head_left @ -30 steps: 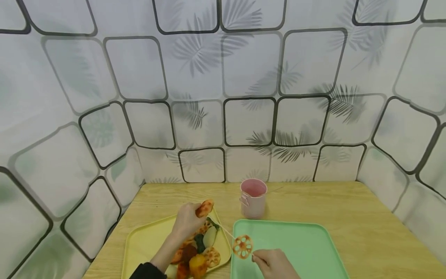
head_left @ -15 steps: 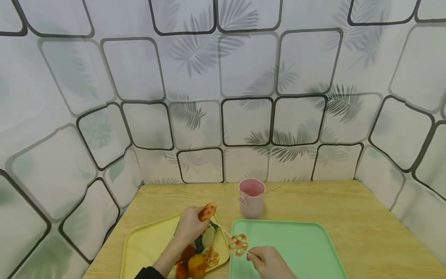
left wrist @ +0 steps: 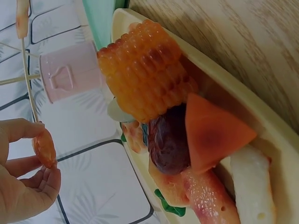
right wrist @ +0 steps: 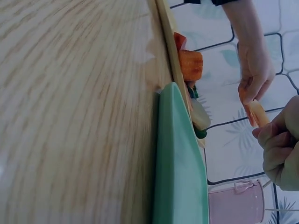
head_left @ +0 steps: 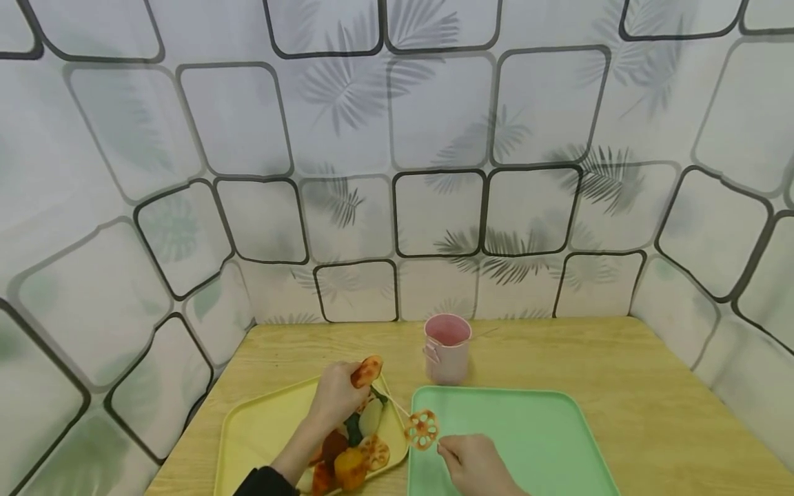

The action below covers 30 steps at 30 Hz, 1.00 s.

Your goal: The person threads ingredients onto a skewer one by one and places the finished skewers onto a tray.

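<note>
My left hand (head_left: 335, 399) pinches a browned orange food piece (left wrist: 44, 147) above the yellow tray (head_left: 248, 427). With curled fingers my right hand (head_left: 476, 463) grips one end of a thin skewer (left wrist: 29, 79) over the green tray (head_left: 521, 427). A browned lotus root slice (head_left: 422, 430) is threaded on that skewer near the right fingers. The skewer's other end reaches the orange piece; whether it has gone in, I cannot tell. In the yellow tray lie a corn chunk (left wrist: 145, 70), an orange wedge (left wrist: 215, 133), a dark red round piece (left wrist: 168, 140) and another lotus slice (head_left: 375, 452).
A pink bucket (head_left: 448, 355) with thin sticks in it stands behind the trays on the wooden table (head_left: 645, 386). The two trays sit side by side. A patterned curtain (head_left: 440, 213) closes off the back and both sides.
My right hand has shifted slightly left with the skewer, bringing the lotus slice a little nearer to the orange piece. The left hand has risen and come back slightly, its pinch unchanged.
</note>
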Available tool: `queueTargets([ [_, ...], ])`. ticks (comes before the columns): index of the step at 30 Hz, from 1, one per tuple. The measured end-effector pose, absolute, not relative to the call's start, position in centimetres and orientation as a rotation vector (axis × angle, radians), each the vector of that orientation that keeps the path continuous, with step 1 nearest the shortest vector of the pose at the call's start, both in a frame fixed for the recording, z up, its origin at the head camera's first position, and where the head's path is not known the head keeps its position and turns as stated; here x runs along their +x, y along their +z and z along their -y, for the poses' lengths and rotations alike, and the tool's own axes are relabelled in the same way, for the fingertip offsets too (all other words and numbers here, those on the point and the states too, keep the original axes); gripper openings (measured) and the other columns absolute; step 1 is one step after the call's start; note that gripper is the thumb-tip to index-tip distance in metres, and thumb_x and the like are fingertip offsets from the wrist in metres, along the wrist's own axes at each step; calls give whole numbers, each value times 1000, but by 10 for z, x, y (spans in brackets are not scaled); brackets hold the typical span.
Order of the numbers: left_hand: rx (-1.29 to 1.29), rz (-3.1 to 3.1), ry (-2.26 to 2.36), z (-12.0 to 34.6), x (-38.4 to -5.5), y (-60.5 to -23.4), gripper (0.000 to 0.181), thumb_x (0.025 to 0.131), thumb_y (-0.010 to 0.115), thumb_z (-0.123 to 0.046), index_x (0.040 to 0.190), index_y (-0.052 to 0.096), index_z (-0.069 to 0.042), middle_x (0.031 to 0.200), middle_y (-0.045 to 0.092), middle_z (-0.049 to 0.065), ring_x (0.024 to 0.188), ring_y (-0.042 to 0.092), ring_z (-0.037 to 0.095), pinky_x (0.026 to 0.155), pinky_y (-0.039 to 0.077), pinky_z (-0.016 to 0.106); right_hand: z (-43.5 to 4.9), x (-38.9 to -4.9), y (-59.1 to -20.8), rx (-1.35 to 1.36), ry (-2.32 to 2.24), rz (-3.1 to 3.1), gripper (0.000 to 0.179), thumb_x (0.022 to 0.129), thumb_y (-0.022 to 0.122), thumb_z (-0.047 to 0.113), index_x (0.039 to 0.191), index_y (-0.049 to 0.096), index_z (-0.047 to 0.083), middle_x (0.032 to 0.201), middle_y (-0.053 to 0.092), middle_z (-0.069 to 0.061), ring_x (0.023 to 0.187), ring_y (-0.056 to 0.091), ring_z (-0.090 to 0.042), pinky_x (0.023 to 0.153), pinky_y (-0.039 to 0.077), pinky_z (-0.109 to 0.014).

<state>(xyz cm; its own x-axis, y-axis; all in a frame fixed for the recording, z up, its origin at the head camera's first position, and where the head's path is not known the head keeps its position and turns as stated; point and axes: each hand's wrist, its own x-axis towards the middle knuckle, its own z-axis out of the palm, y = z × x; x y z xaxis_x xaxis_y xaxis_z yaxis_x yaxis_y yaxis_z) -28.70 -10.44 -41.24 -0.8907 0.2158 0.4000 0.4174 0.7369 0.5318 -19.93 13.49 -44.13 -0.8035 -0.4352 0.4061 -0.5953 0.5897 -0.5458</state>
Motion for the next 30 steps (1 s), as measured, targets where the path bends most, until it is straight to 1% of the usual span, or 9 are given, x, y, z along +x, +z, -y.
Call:
queueTargets([
  [2,-502,2624,-913,104,-287,-412,12,69,65,3,79,64,-3,57,43,-2,49,34,9,45,27,21,-133,-199,-442,852,901,2567,43,84,62,1,57,32,15,57,17,15,50,16,2,46,22,-15],
  [10,-511,2612,-906,102,-288,-415,10,71,65,1,80,66,-3,57,47,-2,48,37,9,45,31,21,-129,-200,-449,835,672,2317,47,72,67,-6,55,29,17,55,15,14,53,9,4,45,12,-11],
  [13,-509,2606,-892,102,-290,-415,8,70,65,0,77,64,-4,56,46,-2,49,37,9,45,31,22,-131,-200,-446,841,731,2383,44,75,65,-5,55,32,15,55,17,14,51,13,4,45,16,-11],
  [15,-512,2596,-875,101,-290,-414,7,70,66,0,74,63,-5,56,44,-3,49,36,9,45,30,22,-133,-200,-443,835,820,2475,34,79,64,-3,55,45,12,52,33,15,49,28,6,45,26,-11],
  [18,-506,2567,-866,99,-290,-415,9,68,66,0,70,61,-6,55,42,-4,48,34,9,44,29,22,-136,-201,-439,809,994,2603,20,85,61,2,67,63,7,62,60,5,52,44,3,50,39,-17],
  [20,-539,2556,-882,95,-289,-417,8,68,66,1,70,62,-6,55,43,-4,48,34,8,44,29,21,-137,-203,-436,784,1132,2653,17,88,58,4,75,69,5,67,65,0,54,48,1,52,42,-21],
  [25,-654,2634,-954,81,-283,-422,18,71,66,-3,89,69,2,67,57,1,54,41,7,47,34,21,-132,-208,-433,748,1324,2683,23,91,54,6,73,68,4,52,46,10,47,35,0,52,39,-22],
  [28,-637,2686,-939,78,-281,-424,24,72,69,-4,95,69,4,71,59,4,56,44,9,48,35,22,-129,-209,-436,730,1311,2689,28,90,55,4,63,63,5,50,44,9,45,33,1,53,39,-21],
  [30,-620,2699,-921,77,-280,-425,23,72,70,-4,94,69,3,70,58,4,56,43,9,48,35,22,-128,-209,-438,722,1302,2691,30,89,56,3,60,60,6,51,48,8,45,34,1,53,39,-21],
])
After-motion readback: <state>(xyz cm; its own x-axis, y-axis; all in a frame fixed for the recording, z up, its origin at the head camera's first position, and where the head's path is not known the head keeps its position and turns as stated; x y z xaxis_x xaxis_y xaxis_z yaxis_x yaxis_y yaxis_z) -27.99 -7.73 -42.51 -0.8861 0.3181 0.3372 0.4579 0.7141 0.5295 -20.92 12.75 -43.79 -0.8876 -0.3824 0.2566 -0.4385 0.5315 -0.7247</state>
